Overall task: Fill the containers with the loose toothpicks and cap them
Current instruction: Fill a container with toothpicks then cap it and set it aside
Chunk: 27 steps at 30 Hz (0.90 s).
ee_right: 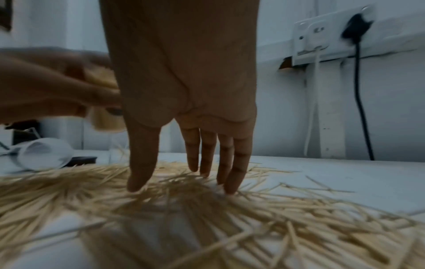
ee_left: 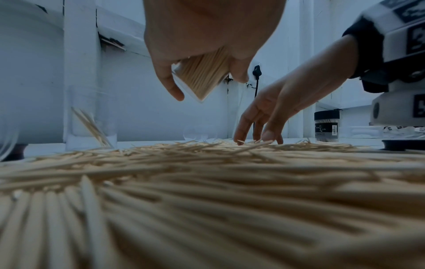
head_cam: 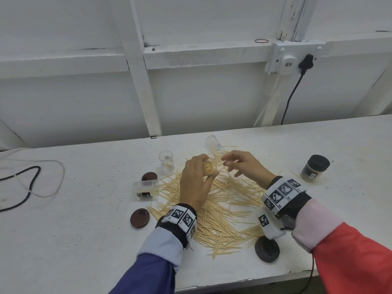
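My left hand [head_cam: 195,181] grips a clear container [head_cam: 210,167] packed with toothpicks, tilted above the pile; the left wrist view shows this container [ee_left: 202,76] between thumb and fingers. My right hand [head_cam: 239,164] reaches down beside it, and its straight fingers [ee_right: 230,163] touch the loose toothpicks [ee_right: 230,209], holding nothing. The toothpick pile [head_cam: 222,209] spreads over the white table under both hands. A nearly empty container [head_cam: 167,161] stands upright, another container [head_cam: 214,143] lies behind the hands, and a third [head_cam: 145,187] lies at the left.
A capped, filled container [head_cam: 315,168] stands at the right. Brown caps [head_cam: 149,177] [head_cam: 140,217] lie left of the pile, a black cap [head_cam: 266,249] near the front edge. Cables [head_cam: 27,183] lie far left; a wall socket [head_cam: 292,57] is behind.
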Each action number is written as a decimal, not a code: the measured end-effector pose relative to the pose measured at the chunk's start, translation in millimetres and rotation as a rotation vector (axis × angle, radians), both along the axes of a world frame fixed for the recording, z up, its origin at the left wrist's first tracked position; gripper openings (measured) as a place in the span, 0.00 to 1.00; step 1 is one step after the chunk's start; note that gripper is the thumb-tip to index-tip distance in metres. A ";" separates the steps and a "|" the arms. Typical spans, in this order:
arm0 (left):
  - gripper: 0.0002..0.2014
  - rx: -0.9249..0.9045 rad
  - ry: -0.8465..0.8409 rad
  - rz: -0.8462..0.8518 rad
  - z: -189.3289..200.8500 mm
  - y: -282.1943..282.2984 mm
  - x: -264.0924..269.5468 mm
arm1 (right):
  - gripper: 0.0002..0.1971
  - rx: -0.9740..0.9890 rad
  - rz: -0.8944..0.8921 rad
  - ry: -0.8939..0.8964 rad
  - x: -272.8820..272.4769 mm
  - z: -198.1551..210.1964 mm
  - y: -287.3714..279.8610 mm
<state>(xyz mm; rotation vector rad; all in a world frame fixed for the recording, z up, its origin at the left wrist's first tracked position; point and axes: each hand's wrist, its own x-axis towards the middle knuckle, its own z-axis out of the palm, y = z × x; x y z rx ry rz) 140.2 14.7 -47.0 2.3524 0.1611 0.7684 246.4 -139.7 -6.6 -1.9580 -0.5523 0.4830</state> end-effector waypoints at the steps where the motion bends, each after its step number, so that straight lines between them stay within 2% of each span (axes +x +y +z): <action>1: 0.23 0.000 0.011 -0.002 -0.1 0.0 -0.2 | 0.10 -0.160 0.036 -0.077 4.1 -5.6 -2.1; 4: 0.24 0.017 0.041 -0.017 -0.7 -1.1 -0.3 | 0.21 -0.587 0.184 -0.239 4.9 -18.4 -0.9; 6: 0.24 0.038 0.052 -0.018 -1.7 -0.8 0.2 | 0.29 -0.751 0.252 -0.304 -2.4 -20.8 4.8; 8: 0.23 0.040 0.062 -0.014 -2.1 -0.2 0.2 | 0.27 -0.824 0.287 -0.377 -7.5 -23.8 11.0; 10: 0.22 0.039 0.065 -0.011 -2.6 0.1 0.2 | 0.19 -0.824 0.282 -0.434 -9.6 -25.7 14.3; 12: 0.22 0.041 0.068 -0.006 -3.4 0.3 0.1 | 0.16 -0.830 0.280 -0.468 -9.5 -25.7 15.4; 21: 0.22 0.048 0.100 0.019 -1.1 1.5 -0.6 | 0.07 -0.812 0.248 -0.473 -8.0 -21.2 12.5; 27: 0.22 0.077 0.123 0.096 -2.3 3.4 0.7 | 0.03 -0.648 0.204 -0.350 5.8 -12.6 -0.2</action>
